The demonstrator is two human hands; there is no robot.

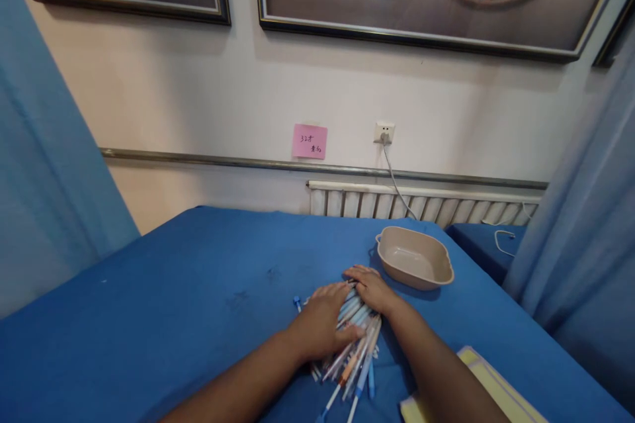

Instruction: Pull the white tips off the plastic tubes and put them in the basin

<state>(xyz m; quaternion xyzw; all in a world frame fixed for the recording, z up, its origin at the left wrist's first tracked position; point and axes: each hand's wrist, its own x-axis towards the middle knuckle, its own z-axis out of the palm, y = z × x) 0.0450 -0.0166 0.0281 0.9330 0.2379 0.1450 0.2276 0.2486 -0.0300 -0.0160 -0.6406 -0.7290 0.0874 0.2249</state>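
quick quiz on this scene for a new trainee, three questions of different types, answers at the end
1. True or false: the left hand and the right hand both lie on the pile of pens.
2. Where does the beige dish stand? A, on the blue table, beyond the pens and to their right; B, left of the pens; C, on top of the pens.
3. Fill in the blank: the dish is ____.
Key: 1 true; 2 A; 3 empty.
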